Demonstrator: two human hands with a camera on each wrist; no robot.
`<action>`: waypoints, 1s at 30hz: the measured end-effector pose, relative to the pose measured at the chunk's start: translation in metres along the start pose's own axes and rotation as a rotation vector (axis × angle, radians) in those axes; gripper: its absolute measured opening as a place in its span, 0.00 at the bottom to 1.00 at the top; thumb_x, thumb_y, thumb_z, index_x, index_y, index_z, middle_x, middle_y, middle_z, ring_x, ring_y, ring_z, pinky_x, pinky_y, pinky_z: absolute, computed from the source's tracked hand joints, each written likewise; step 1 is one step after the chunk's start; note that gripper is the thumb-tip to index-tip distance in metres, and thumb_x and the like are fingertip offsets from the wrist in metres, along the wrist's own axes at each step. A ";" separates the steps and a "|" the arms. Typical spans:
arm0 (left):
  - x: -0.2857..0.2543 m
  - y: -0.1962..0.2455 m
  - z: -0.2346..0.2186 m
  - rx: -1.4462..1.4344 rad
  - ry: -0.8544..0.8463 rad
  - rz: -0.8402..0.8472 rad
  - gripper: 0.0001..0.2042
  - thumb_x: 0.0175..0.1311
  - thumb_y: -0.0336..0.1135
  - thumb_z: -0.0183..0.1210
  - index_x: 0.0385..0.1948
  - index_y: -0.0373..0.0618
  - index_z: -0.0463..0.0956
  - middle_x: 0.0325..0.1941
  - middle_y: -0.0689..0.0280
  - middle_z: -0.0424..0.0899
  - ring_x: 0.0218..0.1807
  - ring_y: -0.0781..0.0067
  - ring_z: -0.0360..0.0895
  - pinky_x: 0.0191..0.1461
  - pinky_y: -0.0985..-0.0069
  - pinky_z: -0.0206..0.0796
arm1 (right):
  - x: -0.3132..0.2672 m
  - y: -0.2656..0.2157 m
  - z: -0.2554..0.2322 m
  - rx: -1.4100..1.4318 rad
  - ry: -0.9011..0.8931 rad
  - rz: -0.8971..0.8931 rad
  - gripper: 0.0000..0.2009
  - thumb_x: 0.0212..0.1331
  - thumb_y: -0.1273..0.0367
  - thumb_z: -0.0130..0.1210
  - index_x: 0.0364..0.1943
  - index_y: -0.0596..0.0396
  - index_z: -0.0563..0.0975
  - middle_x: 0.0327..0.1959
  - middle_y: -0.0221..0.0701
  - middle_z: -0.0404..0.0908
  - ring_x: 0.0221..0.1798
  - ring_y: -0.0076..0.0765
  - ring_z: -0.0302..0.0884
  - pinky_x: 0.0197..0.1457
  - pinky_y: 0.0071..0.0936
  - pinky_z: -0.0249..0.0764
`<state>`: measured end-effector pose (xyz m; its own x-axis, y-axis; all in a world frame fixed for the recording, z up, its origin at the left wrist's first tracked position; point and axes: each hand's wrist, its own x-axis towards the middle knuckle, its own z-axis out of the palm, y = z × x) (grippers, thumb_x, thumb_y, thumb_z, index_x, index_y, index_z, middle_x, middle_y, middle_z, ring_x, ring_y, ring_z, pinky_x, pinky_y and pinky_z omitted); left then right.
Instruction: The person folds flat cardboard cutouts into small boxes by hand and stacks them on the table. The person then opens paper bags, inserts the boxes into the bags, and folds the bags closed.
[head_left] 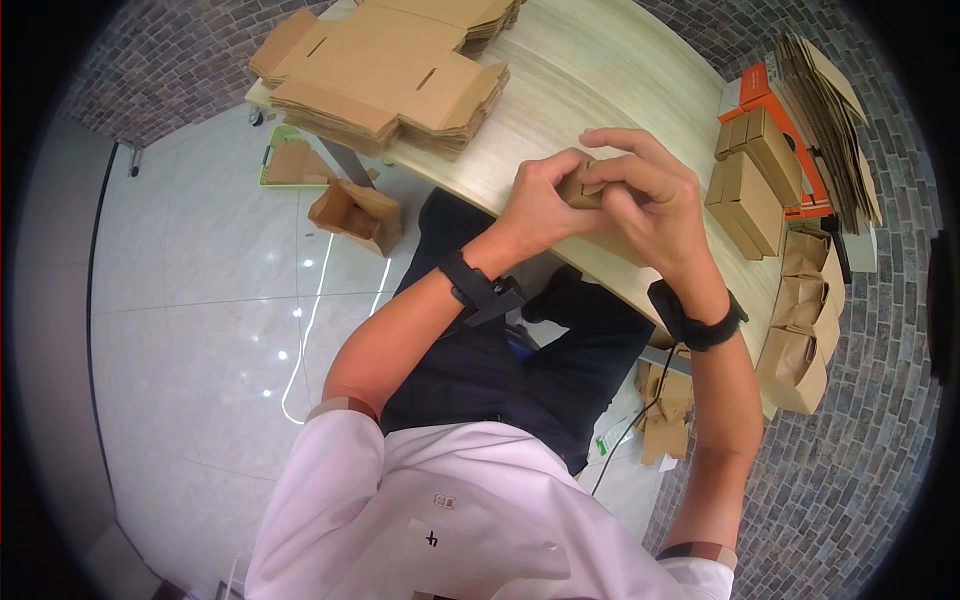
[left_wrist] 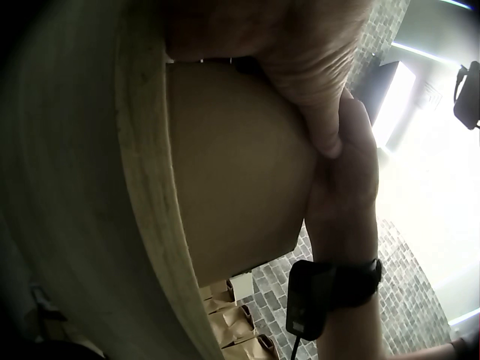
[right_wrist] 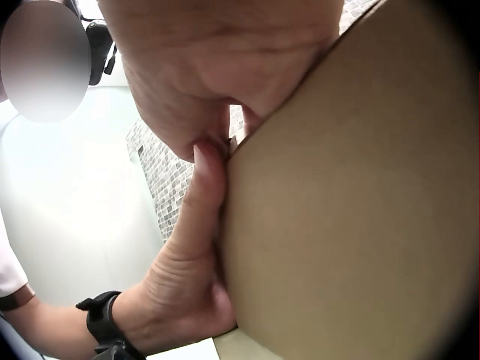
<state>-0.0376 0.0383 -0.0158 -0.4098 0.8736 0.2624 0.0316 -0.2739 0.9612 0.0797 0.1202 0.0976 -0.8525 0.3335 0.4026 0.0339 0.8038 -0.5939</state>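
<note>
A small brown cardboard box [head_left: 582, 192] is held at the front edge of the table, mostly covered by the two hands. My left hand [head_left: 540, 200] grips it from the left, thumb laid along its upper edge. On the right, my right hand [head_left: 652, 205] bends its fingers and thumb over the top and pinches at the edge beside the left thumb. One broad plain cardboard side [left_wrist: 236, 172] fills the middle of the left wrist view, close against the table edge [left_wrist: 142, 150]. The right wrist view shows a wide panel [right_wrist: 352, 202] with both hands meeting along its edge.
Flat die-cut cardboard blanks [head_left: 385, 75] are stacked at the table's far left. Folded boxes [head_left: 745, 205], an orange carton [head_left: 757, 90], upright cardboard sheets [head_left: 825, 135] and paper bags [head_left: 800, 325] line the right side. An open bag [head_left: 360, 215] and green-rimmed bin [head_left: 268, 178] stand on the floor.
</note>
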 end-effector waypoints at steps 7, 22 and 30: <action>0.000 0.003 -0.001 -0.060 0.000 -0.005 0.17 0.49 0.37 0.78 0.35 0.40 0.80 0.29 0.73 0.79 0.34 0.88 0.69 0.37 0.80 0.67 | -0.004 -0.001 0.006 -0.130 0.082 -0.056 0.11 0.49 0.81 0.55 0.34 0.57 0.86 0.50 0.37 0.85 0.35 0.37 0.87 0.38 0.30 0.82; -0.001 0.005 -0.003 -0.184 -0.083 -0.038 0.18 0.52 0.28 0.75 0.45 0.38 0.83 0.38 0.71 0.85 0.41 0.84 0.77 0.46 0.80 0.72 | -0.005 0.010 -0.002 -0.030 -0.030 -0.136 0.11 0.48 0.82 0.57 0.33 0.55 0.85 0.53 0.35 0.84 0.43 0.37 0.86 0.44 0.31 0.82; -0.001 0.007 -0.004 -0.141 -0.076 -0.036 0.17 0.53 0.28 0.74 0.46 0.39 0.84 0.36 0.75 0.83 0.36 0.88 0.71 0.39 0.82 0.66 | -0.008 0.002 0.004 -0.163 0.086 -0.103 0.09 0.48 0.80 0.59 0.31 0.54 0.85 0.49 0.32 0.85 0.40 0.36 0.87 0.39 0.30 0.82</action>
<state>-0.0407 0.0337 -0.0099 -0.3383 0.9103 0.2387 -0.1125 -0.2909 0.9501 0.0844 0.1177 0.0907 -0.8086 0.2806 0.5171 0.0389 0.9025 -0.4290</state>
